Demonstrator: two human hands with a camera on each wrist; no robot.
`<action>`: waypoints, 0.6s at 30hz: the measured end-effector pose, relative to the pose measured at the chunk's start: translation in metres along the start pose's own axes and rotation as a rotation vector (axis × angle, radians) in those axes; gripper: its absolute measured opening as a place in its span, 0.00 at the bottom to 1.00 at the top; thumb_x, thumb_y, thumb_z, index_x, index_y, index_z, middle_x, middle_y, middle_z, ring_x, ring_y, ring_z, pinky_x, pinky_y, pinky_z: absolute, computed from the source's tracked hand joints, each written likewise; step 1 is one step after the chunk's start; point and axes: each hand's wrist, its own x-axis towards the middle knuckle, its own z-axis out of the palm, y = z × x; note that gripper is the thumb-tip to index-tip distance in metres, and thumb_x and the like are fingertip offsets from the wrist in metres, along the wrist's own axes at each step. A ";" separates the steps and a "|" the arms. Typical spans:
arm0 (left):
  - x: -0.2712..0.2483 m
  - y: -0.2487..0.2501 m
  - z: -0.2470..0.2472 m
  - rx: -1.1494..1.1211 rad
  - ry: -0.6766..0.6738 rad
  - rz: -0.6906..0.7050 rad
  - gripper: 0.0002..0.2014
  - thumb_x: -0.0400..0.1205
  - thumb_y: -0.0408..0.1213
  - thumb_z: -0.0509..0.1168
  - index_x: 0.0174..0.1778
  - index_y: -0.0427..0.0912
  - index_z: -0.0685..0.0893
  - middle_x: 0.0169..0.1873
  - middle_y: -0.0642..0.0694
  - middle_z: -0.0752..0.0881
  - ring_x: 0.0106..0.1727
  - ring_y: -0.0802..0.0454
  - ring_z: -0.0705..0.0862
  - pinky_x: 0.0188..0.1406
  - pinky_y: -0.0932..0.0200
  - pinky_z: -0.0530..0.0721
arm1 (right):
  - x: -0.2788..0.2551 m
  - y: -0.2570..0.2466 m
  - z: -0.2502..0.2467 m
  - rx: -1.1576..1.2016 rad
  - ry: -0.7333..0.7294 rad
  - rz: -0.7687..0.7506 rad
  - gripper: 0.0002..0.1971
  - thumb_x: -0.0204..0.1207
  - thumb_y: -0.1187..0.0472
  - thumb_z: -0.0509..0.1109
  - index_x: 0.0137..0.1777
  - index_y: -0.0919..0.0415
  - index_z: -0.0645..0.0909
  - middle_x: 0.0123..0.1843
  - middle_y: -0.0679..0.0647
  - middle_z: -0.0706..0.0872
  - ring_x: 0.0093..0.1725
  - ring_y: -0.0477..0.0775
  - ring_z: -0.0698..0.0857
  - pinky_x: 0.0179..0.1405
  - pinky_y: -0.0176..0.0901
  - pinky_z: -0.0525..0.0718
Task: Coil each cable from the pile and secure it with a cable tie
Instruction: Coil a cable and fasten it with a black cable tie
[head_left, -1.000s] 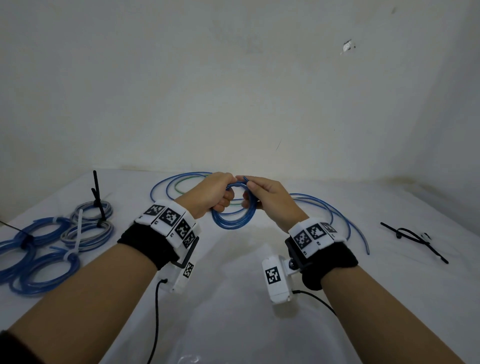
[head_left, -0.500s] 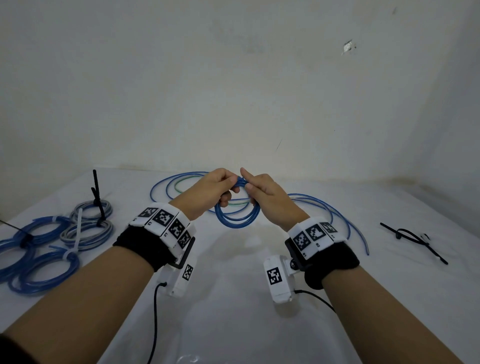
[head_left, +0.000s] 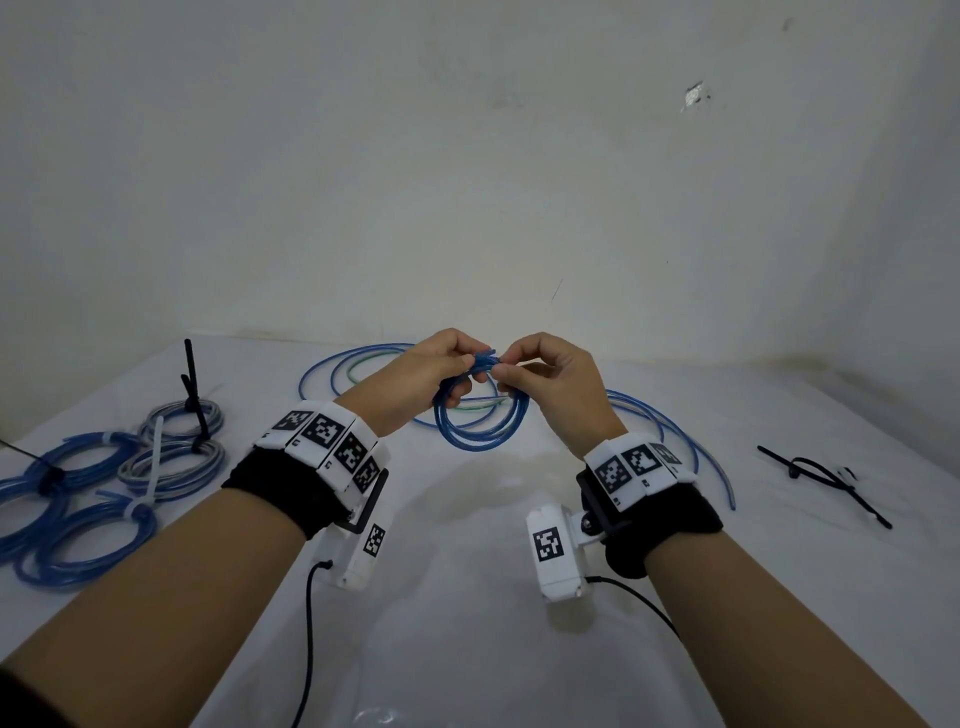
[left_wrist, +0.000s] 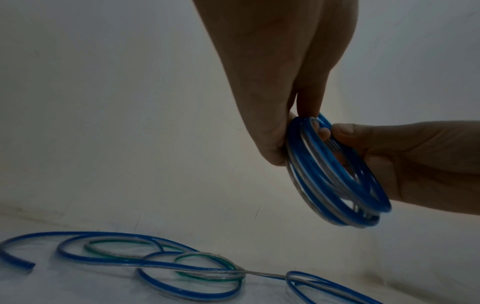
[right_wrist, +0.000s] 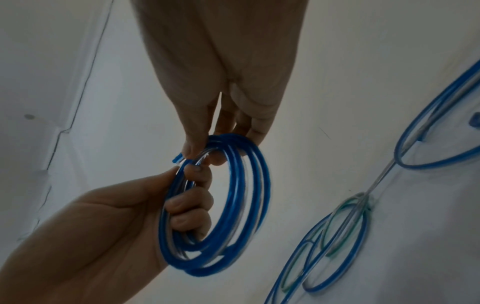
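Lifted higher above the worktop (head_left: 467, 597) than a second ago: blue coil (head_left: 480, 415), top now pinched by left hand (head_left: 426, 376) and right hand (head_left: 556, 387), loose end tucked in. Winding apparently done; black cable ties (head_left: 826, 480) still untouched, right.

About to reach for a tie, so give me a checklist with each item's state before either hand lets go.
1. Blue coil off the table: ok.
2. Left hand grips the coil, fingers through it: ok.
3. Right hand pinches the top of the coil: ok.
4. Loose end tucked in: not ok, it pokes out by the right fingers.
5. Tie on this coil: not ok, none seen.
6. Spare black ties lying free on the table to the right: ok.
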 end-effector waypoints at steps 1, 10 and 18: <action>0.000 0.001 0.001 -0.022 0.004 -0.006 0.12 0.86 0.26 0.49 0.53 0.38 0.78 0.36 0.45 0.81 0.27 0.56 0.72 0.27 0.64 0.71 | 0.000 0.000 -0.001 -0.005 -0.003 0.000 0.05 0.70 0.74 0.74 0.41 0.67 0.81 0.35 0.60 0.85 0.33 0.51 0.84 0.38 0.37 0.83; 0.002 0.000 0.017 0.050 -0.058 0.007 0.09 0.88 0.34 0.51 0.44 0.40 0.73 0.36 0.46 0.79 0.28 0.57 0.69 0.29 0.65 0.70 | 0.001 0.000 -0.013 -0.114 -0.058 -0.060 0.10 0.72 0.74 0.72 0.44 0.58 0.84 0.51 0.68 0.85 0.42 0.62 0.87 0.50 0.47 0.87; 0.007 0.006 0.039 0.081 -0.029 0.013 0.07 0.88 0.30 0.49 0.53 0.37 0.72 0.36 0.46 0.77 0.29 0.56 0.68 0.30 0.63 0.68 | -0.009 0.001 -0.030 -0.080 -0.040 -0.003 0.12 0.75 0.71 0.71 0.59 0.66 0.84 0.51 0.65 0.88 0.38 0.47 0.87 0.42 0.35 0.85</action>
